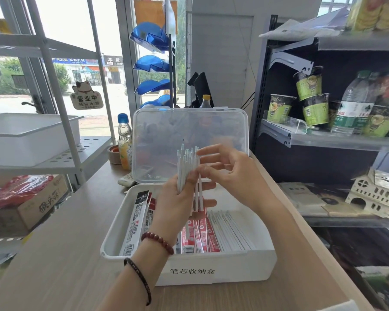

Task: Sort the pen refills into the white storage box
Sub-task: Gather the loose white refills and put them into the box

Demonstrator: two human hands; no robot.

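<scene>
Your left hand (177, 198) is clenched around a bundle of white pen refills (184, 167), holding it upright above the open white storage box (211, 263). A few refills on the right side of the bundle sit lower than the rest, their ends hanging past your fingers. Your right hand (229, 173) reaches in from the right. Its upper fingers are spread and nearly straight, while its thumb and forefinger seem to pinch the bundle's right edge, though the contact itself is partly hidden by the refills.

The box sits on the wooden counter (65, 254) directly in front of you, with printed characters on its front wall. Its clear lid (189, 131) stands upright behind the bundle. Inside, a black-and-white refill pack (136, 223) leans along the left wall. Red refill packs (202, 234) lie in the middle, and a row of loose white refills (231, 230) lies side by side on the right.

You wear a red bead bracelet (157, 240) at the left wrist and a dark bracelet (139, 279) further up the forearm. An orange drink bottle (124, 142) stands just left of the lid. Green cup noodles (310, 86) and a water bottle (355, 104) sit on the metal shelf to the right.
</scene>
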